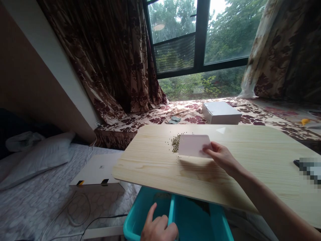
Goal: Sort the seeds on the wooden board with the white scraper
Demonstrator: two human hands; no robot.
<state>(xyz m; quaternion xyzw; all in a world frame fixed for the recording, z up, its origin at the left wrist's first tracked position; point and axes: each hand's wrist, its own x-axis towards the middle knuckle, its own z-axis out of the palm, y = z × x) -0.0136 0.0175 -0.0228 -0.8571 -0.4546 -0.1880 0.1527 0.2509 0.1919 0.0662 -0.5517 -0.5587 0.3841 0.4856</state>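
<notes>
Pinkish card [192, 144] pinched in right grip [222, 155]; granules [175, 144] lie at card's left edge.

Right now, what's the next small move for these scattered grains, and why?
Probably sweep the grains toward the near edge of the tabletop with the pale flat piece in the right hand: they lie mostly loose along the piece's left side, and the teal bin sits open below that edge.

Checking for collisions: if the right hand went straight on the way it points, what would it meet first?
Probably the small grains by the left edge of the pale card the right hand holds; the card's height over the wooden tabletop is unclear, so it might pass above them.
</notes>
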